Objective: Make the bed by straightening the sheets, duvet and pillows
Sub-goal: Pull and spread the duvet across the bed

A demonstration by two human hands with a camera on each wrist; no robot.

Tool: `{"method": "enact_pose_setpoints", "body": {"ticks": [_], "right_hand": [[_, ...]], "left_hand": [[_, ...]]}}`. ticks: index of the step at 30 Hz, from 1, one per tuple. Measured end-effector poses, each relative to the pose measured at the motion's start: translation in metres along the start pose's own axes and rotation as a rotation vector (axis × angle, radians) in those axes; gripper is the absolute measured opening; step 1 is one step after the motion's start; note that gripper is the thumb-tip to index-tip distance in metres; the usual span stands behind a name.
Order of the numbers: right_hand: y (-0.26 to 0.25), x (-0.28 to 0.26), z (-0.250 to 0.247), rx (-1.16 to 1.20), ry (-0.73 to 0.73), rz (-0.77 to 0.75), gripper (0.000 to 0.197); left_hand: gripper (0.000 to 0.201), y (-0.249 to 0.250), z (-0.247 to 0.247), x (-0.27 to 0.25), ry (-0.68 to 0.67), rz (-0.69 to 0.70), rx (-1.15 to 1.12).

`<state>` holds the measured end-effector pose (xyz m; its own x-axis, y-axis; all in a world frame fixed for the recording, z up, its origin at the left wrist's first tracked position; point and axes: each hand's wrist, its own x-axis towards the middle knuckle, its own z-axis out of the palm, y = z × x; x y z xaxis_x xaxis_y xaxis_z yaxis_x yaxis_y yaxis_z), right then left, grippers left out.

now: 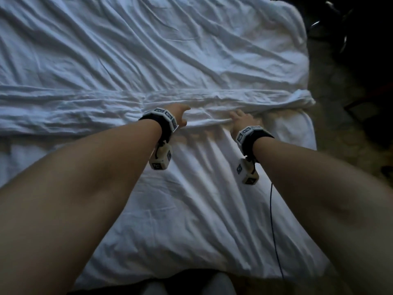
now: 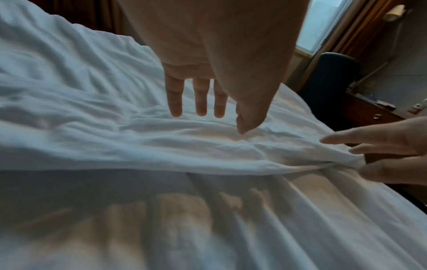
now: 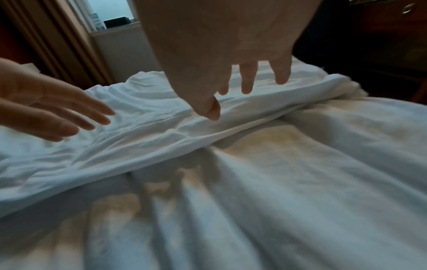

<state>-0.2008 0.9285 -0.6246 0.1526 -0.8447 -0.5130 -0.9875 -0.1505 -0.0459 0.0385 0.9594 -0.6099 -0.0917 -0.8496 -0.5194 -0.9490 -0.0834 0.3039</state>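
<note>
A crumpled white duvet [image 1: 148, 50] covers the far part of the bed. Its folded-back edge [image 1: 85, 111] runs across the bed from left to right. The nearer part shows a white sheet [image 1: 202, 209] with long creases. My left hand [image 1: 185, 116] reaches over the fold with straight fingers [image 2: 199, 102] just above the cloth and holds nothing. To its right my right hand [image 1: 240, 118] is spread over the same fold; its thumb [image 3: 212, 111] touches the cloth while the fingers [image 3: 247, 80] stay straight. The wrist views also show each other's hand: the left hand [image 3: 69, 117] and the right hand [image 2: 374, 144].
The bed's right edge [image 1: 308, 128] drops to a dark floor [image 1: 344, 128]. A dark chair [image 2: 330, 78], a wooden dresser [image 2: 374, 113] and a curtained window [image 2: 323, 27] stand beyond that side. A thin black cable [image 1: 274, 231] hangs from my right wrist.
</note>
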Motion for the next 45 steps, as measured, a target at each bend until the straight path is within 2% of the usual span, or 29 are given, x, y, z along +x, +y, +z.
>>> {"method": "enact_pose_setpoints", "body": {"ticks": [4,8,12,15,18,21,24,27,29,32,37,45], "right_hand": [[0.068,-0.001,-0.007,0.063,0.016,0.062,0.064],[0.148,0.019,-0.011,0.083,0.023,0.095,0.062],[0.225,0.06,-0.011,0.077,-0.035,0.1,0.077],[0.271,0.095,-0.005,0.086,-0.026,0.085,0.082],[0.298,0.141,-0.004,0.107,0.061,0.056,0.075],[0.306,0.186,-0.011,0.031,0.117,0.026,0.077],[0.307,0.221,-0.019,0.012,0.126,-0.029,0.069],[0.306,0.245,-0.017,0.039,0.0,-0.04,0.065],[0.303,0.251,-0.009,0.076,-0.047,-0.041,0.053],[0.3,0.243,0.0,0.041,-0.043,-0.056,0.043],[0.303,0.214,-0.012,-0.1,-0.119,-0.081,0.042],[0.307,0.123,-0.011,-0.105,-0.107,-0.11,0.04]], "left_hand": [[0.058,0.066,-0.007,0.021,0.118,0.068,0.034],[0.063,0.143,0.001,0.066,0.092,0.108,0.068],[0.077,0.212,0.027,0.125,0.033,0.089,0.143],[0.092,0.25,0.048,0.17,0.002,-0.007,0.155],[0.109,0.263,0.065,0.21,0.002,-0.133,0.147],[0.114,0.264,0.073,0.231,0.013,-0.246,0.157],[0.112,0.264,0.077,0.246,-0.028,-0.3,0.188],[0.088,0.26,0.081,0.264,-0.092,-0.34,0.195],[0.069,0.258,0.082,0.27,-0.142,-0.354,0.187],[0.056,0.259,0.081,0.268,-0.214,-0.361,0.196],[0.057,0.275,0.069,0.241,-0.176,-0.375,0.194],[0.044,0.295,0.06,0.166,-0.208,-0.308,0.281]]}}
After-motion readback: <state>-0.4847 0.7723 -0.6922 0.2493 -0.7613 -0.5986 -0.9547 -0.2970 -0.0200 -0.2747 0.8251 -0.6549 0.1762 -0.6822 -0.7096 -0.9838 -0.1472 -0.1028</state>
